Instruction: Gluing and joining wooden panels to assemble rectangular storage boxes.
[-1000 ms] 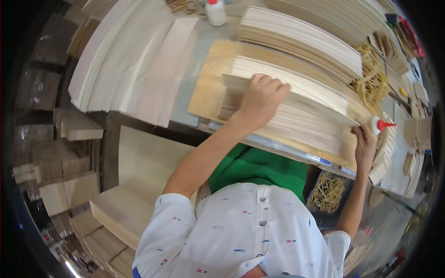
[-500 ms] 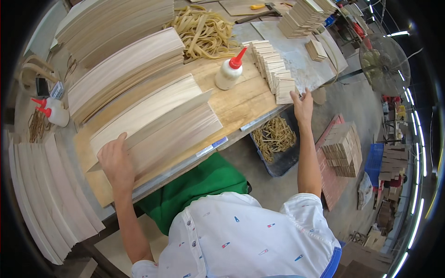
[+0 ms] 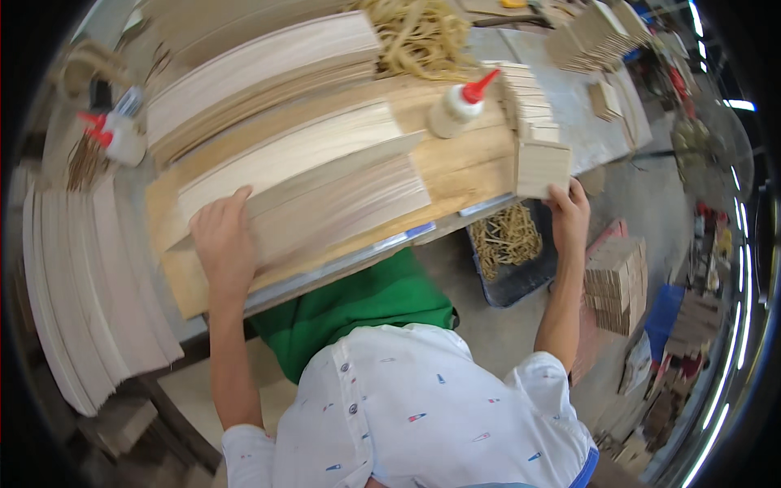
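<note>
Watching from afar, I have both hands out in front and well apart, forearms bare. My left forearm [image 3: 231,350] runs almost straight ahead to the left hand [image 3: 221,240], its back turned up, fingers bent and close together. My right forearm [image 3: 561,297] leans slightly outward, ending in the right hand [image 3: 572,213], thumb and fingers drawn into a pinch.
</note>
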Action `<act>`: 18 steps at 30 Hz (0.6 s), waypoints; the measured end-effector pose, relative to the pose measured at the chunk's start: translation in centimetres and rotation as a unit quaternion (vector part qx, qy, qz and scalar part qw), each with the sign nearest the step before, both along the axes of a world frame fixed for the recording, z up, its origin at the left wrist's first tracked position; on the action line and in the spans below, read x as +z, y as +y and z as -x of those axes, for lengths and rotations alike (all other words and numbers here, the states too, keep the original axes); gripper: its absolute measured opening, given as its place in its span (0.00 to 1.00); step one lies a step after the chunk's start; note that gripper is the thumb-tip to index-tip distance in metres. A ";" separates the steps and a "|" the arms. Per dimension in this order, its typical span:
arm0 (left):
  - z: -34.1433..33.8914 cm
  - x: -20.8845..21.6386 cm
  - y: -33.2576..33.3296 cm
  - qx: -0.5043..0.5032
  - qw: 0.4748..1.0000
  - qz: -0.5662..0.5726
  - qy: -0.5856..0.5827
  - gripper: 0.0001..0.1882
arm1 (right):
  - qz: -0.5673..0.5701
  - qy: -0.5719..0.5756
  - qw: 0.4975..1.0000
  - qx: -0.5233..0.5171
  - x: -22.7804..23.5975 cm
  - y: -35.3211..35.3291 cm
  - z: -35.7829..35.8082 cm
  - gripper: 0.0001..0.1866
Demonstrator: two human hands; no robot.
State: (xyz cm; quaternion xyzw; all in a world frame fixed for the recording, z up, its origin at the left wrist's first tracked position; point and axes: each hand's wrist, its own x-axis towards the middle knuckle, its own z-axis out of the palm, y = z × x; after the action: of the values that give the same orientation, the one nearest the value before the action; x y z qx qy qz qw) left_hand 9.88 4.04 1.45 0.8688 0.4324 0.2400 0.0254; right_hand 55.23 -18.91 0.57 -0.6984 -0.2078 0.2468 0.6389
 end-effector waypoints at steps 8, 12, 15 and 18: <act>0.1 0.2 -0.3 -0.013 1.000 0.002 -0.029 0.14 | 0.131 -0.237 0.957 0.100 1.1 5.9 11.4 0.17; 0.0 0.4 -0.5 -0.019 0.999 0.000 -0.034 0.14 | 0.151 -0.336 0.922 0.115 0.7 7.2 12.6 0.18; 0.1 0.2 -0.5 -0.016 0.999 -0.006 -0.031 0.14 | 0.135 -0.355 0.917 0.118 -0.3 7.7 13.0 0.18; 0.2 0.0 -0.5 -0.022 0.999 -0.015 -0.032 0.14 | 0.138 -0.357 0.916 0.122 0.2 7.9 13.7 0.19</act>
State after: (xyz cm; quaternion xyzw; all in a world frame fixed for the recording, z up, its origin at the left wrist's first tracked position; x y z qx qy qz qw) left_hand 9.66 3.57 1.44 0.8700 0.4087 0.2740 0.0312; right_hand 41.58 -11.00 0.79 -0.7905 -0.4692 0.0836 0.3846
